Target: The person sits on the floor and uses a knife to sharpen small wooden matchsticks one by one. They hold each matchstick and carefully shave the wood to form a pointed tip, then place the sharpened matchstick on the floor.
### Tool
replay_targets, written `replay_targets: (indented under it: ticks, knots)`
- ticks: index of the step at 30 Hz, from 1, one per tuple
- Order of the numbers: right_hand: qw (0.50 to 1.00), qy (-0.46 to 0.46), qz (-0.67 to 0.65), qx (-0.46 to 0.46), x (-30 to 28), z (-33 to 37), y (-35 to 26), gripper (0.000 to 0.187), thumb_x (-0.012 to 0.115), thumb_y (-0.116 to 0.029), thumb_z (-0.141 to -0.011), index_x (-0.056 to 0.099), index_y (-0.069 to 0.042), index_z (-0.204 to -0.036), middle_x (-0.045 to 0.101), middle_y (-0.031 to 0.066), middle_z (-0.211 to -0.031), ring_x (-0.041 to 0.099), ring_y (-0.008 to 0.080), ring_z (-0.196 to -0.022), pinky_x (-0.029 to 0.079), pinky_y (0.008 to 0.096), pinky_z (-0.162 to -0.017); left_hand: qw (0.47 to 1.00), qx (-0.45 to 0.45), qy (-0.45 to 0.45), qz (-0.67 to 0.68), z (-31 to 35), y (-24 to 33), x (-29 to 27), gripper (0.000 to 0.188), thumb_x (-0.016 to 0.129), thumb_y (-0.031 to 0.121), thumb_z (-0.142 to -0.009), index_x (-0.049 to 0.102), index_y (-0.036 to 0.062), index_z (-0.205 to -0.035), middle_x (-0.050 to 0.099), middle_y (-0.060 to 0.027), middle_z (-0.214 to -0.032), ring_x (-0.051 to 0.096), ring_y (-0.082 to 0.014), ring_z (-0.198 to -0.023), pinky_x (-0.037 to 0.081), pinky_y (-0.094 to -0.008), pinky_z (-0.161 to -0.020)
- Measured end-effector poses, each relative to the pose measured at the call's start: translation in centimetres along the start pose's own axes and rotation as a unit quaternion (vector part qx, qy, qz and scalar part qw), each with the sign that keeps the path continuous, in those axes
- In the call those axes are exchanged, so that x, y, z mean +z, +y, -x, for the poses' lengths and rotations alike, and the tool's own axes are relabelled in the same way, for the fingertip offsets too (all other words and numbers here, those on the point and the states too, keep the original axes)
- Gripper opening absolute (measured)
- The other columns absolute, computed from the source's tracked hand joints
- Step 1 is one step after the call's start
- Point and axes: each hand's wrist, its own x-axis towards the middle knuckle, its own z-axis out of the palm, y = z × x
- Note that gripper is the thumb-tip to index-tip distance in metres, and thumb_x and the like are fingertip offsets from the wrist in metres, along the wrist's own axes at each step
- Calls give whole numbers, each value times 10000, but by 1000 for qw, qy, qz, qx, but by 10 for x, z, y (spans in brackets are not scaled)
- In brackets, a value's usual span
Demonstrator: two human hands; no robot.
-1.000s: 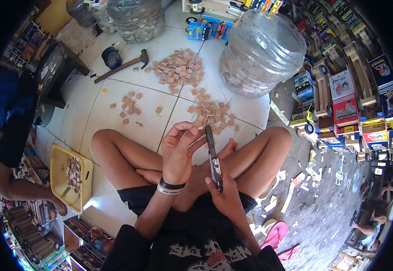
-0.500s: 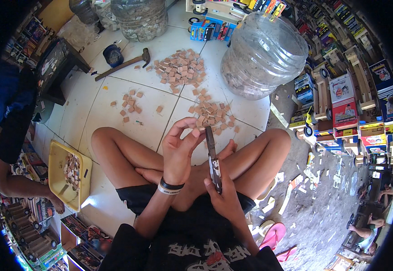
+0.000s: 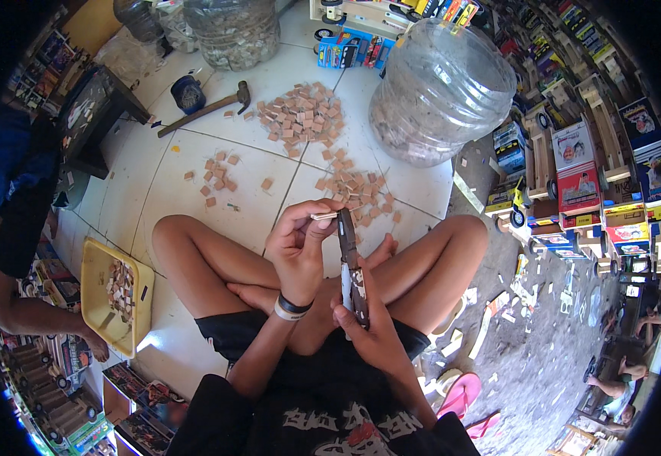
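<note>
Above my crossed legs, my left hand [image 3: 298, 247] pinches a small tan wooden square [image 3: 321, 216] between thumb and fingertips. My right hand [image 3: 372, 323] is wrapped round a pair of dark pliers [image 3: 347, 235] with worn, white-blotched handles. Their jaws point away from me, right beside the square's edge; whether they touch it I cannot tell. Just beyond the hands lies a loose cluster of similar squares [image 3: 365, 194]. A bigger heap of squares [image 3: 300, 114] is farther off on the white tiles, with a small scatter of squares [image 3: 219, 175] to its left.
A hammer [image 3: 207, 110] lies by a dark blue cup [image 3: 188, 95]. One large clear plastic container [image 3: 441, 91] stands at far right, another container [image 3: 233, 34] at the back. Left, a yellow basin [image 3: 140, 304] holds pieces near another person's arm [image 3: 34, 304]. Wooden toy trucks [image 3: 581, 167] are stacked right.
The pliers' handles have spread apart and their jaws have moved slightly left, toward the square. My left hand has turned a little, so the square's edge shows more plainly.
</note>
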Motion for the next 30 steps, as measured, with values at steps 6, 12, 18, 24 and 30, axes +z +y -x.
replay_targets:
  ticks: [6, 12, 18, 24, 30]
  knots:
    - [999, -11, -1, 33, -4, 4, 0, 777, 606, -128, -1075, 132, -65, -1688, 584, 50, -1040, 558, 110, -846, 496, 266, -752, 1000, 5, -1, 11, 0, -2, -3, 148, 646, 3, -1031, 643, -39, -1173, 735, -194, -1193, 722, -257, -1134, 616, -337, -924]
    - [963, 88, 237, -91, 8, -7, 4, 744, 577, -1, -1012, 232, -63, -1668, 621, 196, -1088, 648, 344, -930, 531, 440, -832, 992, 42, 57, -109, 5, 4, 6, 175, 675, -51, -992, 733, -71, -1156, 782, -175, -1138, 733, -178, -1054, 588, -284, -914]
    - [940, 118, 318, -41, 7, -7, 2, 837, 577, 60, -947, 228, -126, -1686, 541, 286, -1034, 585, 515, -1026, 498, 556, -897, 981, 67, 37, -178, 1, 9, 7, 199, 675, -99, -969, 739, -80, -1156, 790, -137, -1129, 727, -137, -1004, 577, -253, -893]
    - [941, 127, 289, -120, 0, -11, -3, 750, 599, -2, -983, 269, -45, -1656, 564, 308, -1323, 570, 506, -1220, 471, 533, -1027, 995, -15, 43, -93, -7, 16, 2, 208, 664, -31, -1013, 703, -83, -1210, 778, -164, -1081, 738, -173, -1012, 626, -309, -884]
    - [958, 62, 268, -77, -25, -6, -11, 719, 577, -5, -1024, 232, 20, -1654, 356, 239, -1671, 591, 312, -1332, 448, 398, -1136, 988, -109, 0, -111, -23, 44, -17, 258, 699, 122, -1031, 711, -35, -1235, 782, -157, -988, 781, -229, -873, 662, -352, -796]
